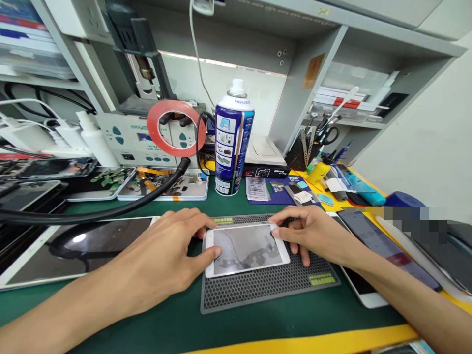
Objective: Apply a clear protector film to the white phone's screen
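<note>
A white-framed phone screen [248, 250], its grey face covered by a film with darker patches, lies over a black honeycomb-patterned mat [254, 290]. My left hand [184, 246] grips its left end, with the thumb on the front and the fingers curled behind the far corner. At the far right corner, my right hand [306, 228] pinches the edge between thumb and index finger. The other right fingers hang over the mat. Whether the right pinch takes in the film alone or the frame too, I cannot tell.
A white tablet [92, 246] lies left under a black hose [147, 211]. Behind the mat stands a blue spray can [234, 142]; red tape [155, 123] leans on a soldering station [129, 142]. Parts trays [165, 197] sit at back left. A dark phone [387, 250] lies right.
</note>
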A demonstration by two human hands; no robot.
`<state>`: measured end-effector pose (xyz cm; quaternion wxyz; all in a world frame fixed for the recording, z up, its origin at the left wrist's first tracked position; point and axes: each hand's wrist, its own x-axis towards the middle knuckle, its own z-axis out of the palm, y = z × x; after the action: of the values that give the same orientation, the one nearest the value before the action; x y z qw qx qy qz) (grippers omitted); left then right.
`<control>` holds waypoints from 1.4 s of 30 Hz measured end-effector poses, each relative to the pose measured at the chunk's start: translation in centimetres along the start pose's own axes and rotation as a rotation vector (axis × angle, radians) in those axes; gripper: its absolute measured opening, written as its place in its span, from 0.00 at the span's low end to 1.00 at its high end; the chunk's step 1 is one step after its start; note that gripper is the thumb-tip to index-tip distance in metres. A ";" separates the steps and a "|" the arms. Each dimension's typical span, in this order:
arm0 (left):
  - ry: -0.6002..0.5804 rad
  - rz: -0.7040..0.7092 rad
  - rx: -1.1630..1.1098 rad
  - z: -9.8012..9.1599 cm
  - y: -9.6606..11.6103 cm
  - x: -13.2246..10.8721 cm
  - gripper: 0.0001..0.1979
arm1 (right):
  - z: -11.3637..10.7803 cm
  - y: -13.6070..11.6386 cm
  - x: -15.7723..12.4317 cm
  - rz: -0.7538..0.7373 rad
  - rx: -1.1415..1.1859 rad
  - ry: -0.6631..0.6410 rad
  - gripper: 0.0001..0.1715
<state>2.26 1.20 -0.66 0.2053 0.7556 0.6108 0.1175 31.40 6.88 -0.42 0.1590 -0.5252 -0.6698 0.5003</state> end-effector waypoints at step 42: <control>-0.025 -0.004 0.014 -0.4 0.4 0.2 0.23 | -0.2 0.0 -0.1 0.021 0.004 -0.012 0.23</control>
<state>2.50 1.41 -0.13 0.2076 0.7572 0.6106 0.1034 31.55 6.85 -0.27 0.1505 -0.5288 -0.6643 0.5064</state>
